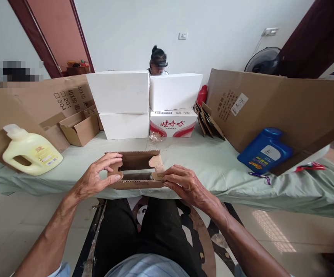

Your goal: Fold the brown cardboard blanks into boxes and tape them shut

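A small brown cardboard box (139, 185) stands at the near edge of the cloth-covered table, its top open toward me. Notched end flaps fold inward at its left and right, and between them the gap looks through to the cloth. Around its left end my left hand (99, 173) is closed, thumb on the near rim and fingers on the far side. At the right end my right hand (184, 181) pinches the near corner between thumb and fingers.
White boxes (117, 92) and a red-and-white printed carton (172, 123) are stacked ahead. Large cardboard sheets (271, 104) flank both sides. A yellow jug (32, 152) is left, a blue bottle (266, 150) right, flattened cardboard (210, 121) beside the stack. A person (157, 61) sits behind.
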Demonstrator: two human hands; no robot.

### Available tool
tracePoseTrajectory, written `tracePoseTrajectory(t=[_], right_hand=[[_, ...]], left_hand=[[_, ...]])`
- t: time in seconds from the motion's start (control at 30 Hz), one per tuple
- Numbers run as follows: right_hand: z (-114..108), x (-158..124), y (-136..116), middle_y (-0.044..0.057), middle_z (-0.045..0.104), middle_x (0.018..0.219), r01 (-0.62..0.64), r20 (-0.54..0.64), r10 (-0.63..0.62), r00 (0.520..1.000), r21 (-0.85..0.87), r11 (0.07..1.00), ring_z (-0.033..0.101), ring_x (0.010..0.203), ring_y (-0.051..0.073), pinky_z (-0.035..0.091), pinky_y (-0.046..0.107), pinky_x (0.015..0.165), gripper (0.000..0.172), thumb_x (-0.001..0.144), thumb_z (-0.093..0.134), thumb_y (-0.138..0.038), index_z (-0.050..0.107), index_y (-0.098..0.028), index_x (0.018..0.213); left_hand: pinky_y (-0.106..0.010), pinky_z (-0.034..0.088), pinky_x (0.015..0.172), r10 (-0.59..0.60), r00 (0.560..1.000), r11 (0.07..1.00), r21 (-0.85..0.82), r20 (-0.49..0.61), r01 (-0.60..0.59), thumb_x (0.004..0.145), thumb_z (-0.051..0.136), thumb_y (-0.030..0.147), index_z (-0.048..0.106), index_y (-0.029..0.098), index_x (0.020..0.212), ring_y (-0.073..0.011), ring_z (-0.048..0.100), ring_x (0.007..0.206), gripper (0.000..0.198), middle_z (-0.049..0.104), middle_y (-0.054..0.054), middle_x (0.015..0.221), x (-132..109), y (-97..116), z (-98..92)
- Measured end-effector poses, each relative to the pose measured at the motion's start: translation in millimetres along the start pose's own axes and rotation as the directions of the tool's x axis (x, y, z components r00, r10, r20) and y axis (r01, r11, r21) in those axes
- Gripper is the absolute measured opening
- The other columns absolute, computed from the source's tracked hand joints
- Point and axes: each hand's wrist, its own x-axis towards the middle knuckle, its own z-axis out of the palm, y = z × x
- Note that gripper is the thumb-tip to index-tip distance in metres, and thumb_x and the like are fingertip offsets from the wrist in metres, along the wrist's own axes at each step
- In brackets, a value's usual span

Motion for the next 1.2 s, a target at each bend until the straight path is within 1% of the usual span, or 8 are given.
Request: tracePoseTrajectory(t=[0.1,0.23,0.37,0.57,0.73,0.87,1.03,1.2], right_hand=[[0.4,-3.9,-6.5,0.008,0.078,0.102,0.052,-0.009,-0.053,0.999,-0.073,0.996,0.066,0.086,0.019,0.048,0.035,0.076,0.014,0.113,0.060,-0.018,0.071,-0.020,0.105],[3.6,-11.1,-9.6,0.007,0.079,0.103,0.094,-0.024,-0.099,0.995,-0.139,0.986,0.064,0.084,0.018,0.045,0.036,0.075,0.012,0.112,0.061,-0.015,0.069,-0.020,0.104],[4.9,-14.3,-9.0,0.007,0.079,0.105,0.089,-0.036,-0.095,0.995,-0.146,0.985,0.064,0.084,0.019,0.046,0.035,0.075,0.010,0.109,0.064,-0.012,0.068,-0.020,0.106],[5.2,-13.9,-6.2,0.007,0.078,0.102,0.059,-0.054,-0.066,0.996,-0.118,0.991,0.063,0.084,0.020,0.049,0.035,0.074,0.007,0.108,0.066,-0.014,0.069,-0.020,0.109],[4.5,-14.0,-7.6,0.006,0.078,0.100,0.037,-0.046,-0.040,0.998,-0.066,0.997,0.064,0.084,0.019,0.049,0.035,0.072,0.008,0.109,0.066,-0.015,0.070,-0.021,0.110],[0.7,-13.2,-11.3,0.006,0.079,0.106,0.025,-0.012,-0.025,1.000,-0.029,0.999,0.070,0.090,0.020,0.052,0.034,0.077,0.007,0.110,0.066,-0.017,0.070,-0.022,0.112],[8.4,-5.5,-18.9,0.010,0.079,0.119,0.018,0.075,-0.008,0.997,-0.135,0.991,0.074,0.102,0.023,0.054,0.036,0.086,0.015,0.111,0.067,-0.033,0.069,-0.021,0.119],[28.1,8.8,-25.3,0.003,0.068,0.083,0.034,0.055,-0.018,0.998,-0.296,0.954,0.057,0.074,0.018,0.040,0.034,0.069,0.031,0.117,0.055,-0.026,0.063,-0.021,0.087]], left_hand=[[-0.037,0.069,0.095,-0.061,0.994,0.993,-0.096,0.088,0.070,0.099,0.078,0.047,0.072,0.031,0.147,-0.0334,0.068,0.140,0.050,0.062,-0.014,0.162,-0.5,-5.6,-6.1],[-0.038,0.069,0.093,-0.142,0.984,0.978,-0.139,0.104,0.155,0.101,0.073,0.052,0.073,0.028,0.144,-0.0296,0.075,0.124,0.049,0.071,-0.014,0.145,1.4,-12.1,-8.8],[-0.036,0.067,0.082,-0.103,0.993,0.991,0.085,0.052,0.099,0.093,0.083,0.051,0.070,0.030,0.147,-0.0267,0.073,0.115,0.059,0.072,-0.010,0.142,-0.8,-11.6,-5.6],[-0.054,0.057,0.116,0.065,0.998,0.937,0.343,0.002,-0.062,0.093,0.083,0.056,0.062,0.027,0.155,-0.0345,0.063,0.139,0.072,0.070,-0.013,0.151,-11.7,-13.0,-2.4],[-0.065,0.052,0.119,0.071,0.996,0.888,0.458,-0.049,-0.041,0.088,0.086,0.062,0.061,0.025,0.156,-0.0426,0.053,0.146,0.081,0.070,-0.015,0.151,-19.5,-19.5,-2.1],[-0.068,0.046,0.126,0.054,0.998,0.900,0.435,-0.041,-0.031,0.088,0.085,0.063,0.062,0.023,0.153,-0.0458,0.041,0.160,0.080,0.067,-0.016,0.154,-22.2,-18.8,-0.8],[-0.063,0.049,0.127,-0.056,0.998,0.951,0.305,0.030,0.044,0.090,0.084,0.060,0.059,0.025,0.156,-0.0387,0.057,0.151,0.078,0.065,-0.014,0.157,-20.3,-10.3,4.6],[-0.058,0.051,0.127,-0.091,0.993,0.975,0.210,0.072,0.074,0.090,0.085,0.053,0.055,0.027,0.158,-0.0365,0.058,0.151,0.078,0.061,-0.014,0.162,-19.9,-5.3,9.2]])
